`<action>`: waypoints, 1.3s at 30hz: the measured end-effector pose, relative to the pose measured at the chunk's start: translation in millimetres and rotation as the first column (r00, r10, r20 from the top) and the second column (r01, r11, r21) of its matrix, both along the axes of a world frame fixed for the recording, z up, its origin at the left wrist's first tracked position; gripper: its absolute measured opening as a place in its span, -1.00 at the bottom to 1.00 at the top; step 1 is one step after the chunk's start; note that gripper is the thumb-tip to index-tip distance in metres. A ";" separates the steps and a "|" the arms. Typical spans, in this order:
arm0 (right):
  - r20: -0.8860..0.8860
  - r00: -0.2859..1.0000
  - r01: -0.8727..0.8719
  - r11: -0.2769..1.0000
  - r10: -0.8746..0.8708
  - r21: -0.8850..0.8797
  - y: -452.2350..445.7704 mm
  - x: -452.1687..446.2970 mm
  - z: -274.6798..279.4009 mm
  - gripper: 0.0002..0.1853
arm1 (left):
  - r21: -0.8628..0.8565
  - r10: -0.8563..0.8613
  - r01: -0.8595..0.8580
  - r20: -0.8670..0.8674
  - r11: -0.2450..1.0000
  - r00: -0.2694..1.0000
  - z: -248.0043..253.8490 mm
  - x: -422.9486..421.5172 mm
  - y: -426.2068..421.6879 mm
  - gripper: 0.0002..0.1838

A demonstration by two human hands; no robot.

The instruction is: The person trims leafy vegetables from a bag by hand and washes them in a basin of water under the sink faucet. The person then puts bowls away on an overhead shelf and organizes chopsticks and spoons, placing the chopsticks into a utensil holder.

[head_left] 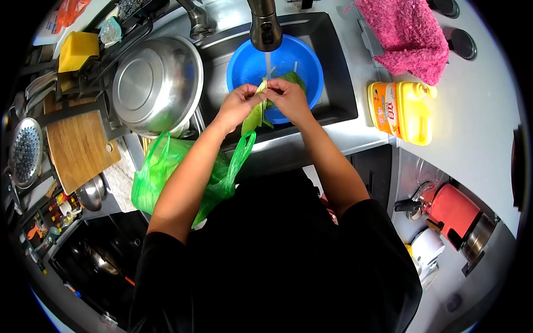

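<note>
Both hands meet over the near rim of a blue basin that stands in the dark sink. My left hand pinches a leafy green vegetable, whose pale stalk points up and whose leaves hang down. On the other side of the stalk, my right hand grips it too, fingertips close to the left ones. Water runs from the faucet into the basin just beyond my fingers. More dark green leaves lie in the basin behind my right hand.
Left of the sink leans a large steel bowl. A green plastic bag hangs at the counter's front, under my left forearm. To the right are a yellow detergent jug and a pink cloth. A wooden cutting board stands far left.
</note>
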State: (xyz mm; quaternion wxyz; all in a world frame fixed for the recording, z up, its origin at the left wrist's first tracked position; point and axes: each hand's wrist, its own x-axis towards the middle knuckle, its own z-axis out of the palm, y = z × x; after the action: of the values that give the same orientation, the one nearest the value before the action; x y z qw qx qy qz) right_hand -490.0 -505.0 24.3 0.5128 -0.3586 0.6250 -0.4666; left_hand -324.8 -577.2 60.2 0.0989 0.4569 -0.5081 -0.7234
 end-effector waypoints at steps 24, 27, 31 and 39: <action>0.312 0.949 -0.020 0.995 0.051 -0.100 1.9 6.1 1.7 -0.75 | 0.013 0.009 -0.011 0.134 1.000 0.991 2.7 -2.8 -6.2 -0.74; 0.285 0.958 0.068 0.988 -0.025 -0.141 0.4 7.6 -0.9 -0.78 | -0.394 -0.036 0.253 0.482 0.883 0.876 12.2 -8.6 -0.1 -0.81; -0.136 0.990 0.040 0.998 -0.046 -0.044 0.8 1.3 7.9 -0.82 | -0.587 0.138 0.014 0.213 0.809 0.967 11.2 -9.7 6.3 -0.83; -0.201 0.953 -0.230 0.973 0.225 0.001 5.4 -15.1 24.1 -0.78 | -0.366 -0.027 0.068 0.116 0.928 0.993 -4.0 -2.5 -2.3 -0.79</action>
State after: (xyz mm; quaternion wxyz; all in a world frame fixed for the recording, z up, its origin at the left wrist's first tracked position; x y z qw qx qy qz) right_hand -505.1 -499.6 48.3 0.4938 -0.4790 0.6225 -0.3733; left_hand -327.2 -579.5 56.2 0.1375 0.4565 -0.6504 -0.5913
